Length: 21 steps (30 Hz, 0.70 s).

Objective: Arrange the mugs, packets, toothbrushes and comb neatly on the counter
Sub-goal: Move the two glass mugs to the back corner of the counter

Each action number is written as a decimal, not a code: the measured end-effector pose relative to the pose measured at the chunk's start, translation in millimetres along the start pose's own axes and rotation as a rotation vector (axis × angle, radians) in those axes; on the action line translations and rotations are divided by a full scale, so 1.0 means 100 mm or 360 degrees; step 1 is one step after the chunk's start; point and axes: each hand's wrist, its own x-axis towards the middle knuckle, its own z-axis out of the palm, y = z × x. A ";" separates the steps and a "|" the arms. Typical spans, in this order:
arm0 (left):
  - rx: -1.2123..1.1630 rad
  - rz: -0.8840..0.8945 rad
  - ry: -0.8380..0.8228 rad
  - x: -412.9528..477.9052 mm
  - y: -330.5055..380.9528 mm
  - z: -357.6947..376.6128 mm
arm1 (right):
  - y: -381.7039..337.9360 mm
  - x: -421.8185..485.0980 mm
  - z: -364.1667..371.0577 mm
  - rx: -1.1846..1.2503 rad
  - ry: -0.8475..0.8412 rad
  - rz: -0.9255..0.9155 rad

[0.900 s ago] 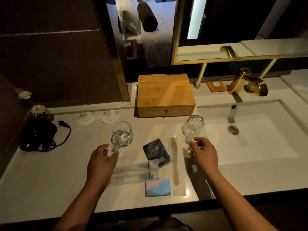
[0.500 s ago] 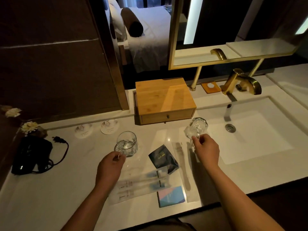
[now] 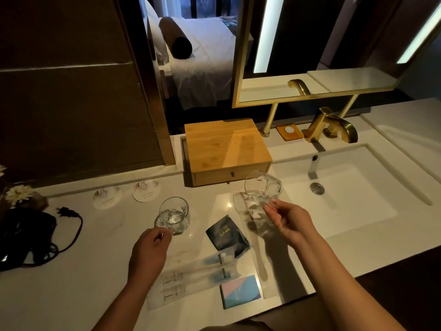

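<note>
Two clear glass mugs are in play. My left hand (image 3: 149, 249) grips the handle of the left glass mug (image 3: 174, 215), which stands upright on the white counter (image 3: 71, 278). My right hand (image 3: 290, 223) holds the right glass mug (image 3: 261, 187) by its handle, lifted and tilted with its mouth toward me. Between my arms lie a dark packet (image 3: 226, 232), two wrapped toothbrushes (image 3: 195, 278), a pink-and-blue packet (image 3: 239, 291) and a comb in a clear sleeve (image 3: 259, 254).
A wooden drawer box (image 3: 224, 149) stands at the back. Two round paper coasters (image 3: 107, 197) (image 3: 146, 190) lie left of it. A black hair dryer with cord (image 3: 26, 232) sits far left by white flowers (image 3: 18, 193). The sink basin (image 3: 353, 199) and gold tap (image 3: 331, 126) are on the right.
My right hand has lifted its mug off the counter and tilted it. My left hand has kept hold of the other mug's handle. The view has shifted down and nearer.
</note>
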 end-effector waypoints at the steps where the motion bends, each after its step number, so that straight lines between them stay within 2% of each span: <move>1: -0.0012 0.0000 0.0002 0.00 0.00 0.00 | 0.03 0.00 -0.01 0.0047 -0.0026 0.0078; 7: -0.0029 0.0018 0.0039 -0.03 0.04 0.02 | 0.13 0.10 -0.10 0.0274 -0.0073 0.0357; 21: -0.0079 0.0052 0.0010 -0.01 0.04 0.10 | 0.12 0.18 -0.18 0.0501 -0.0116 0.0477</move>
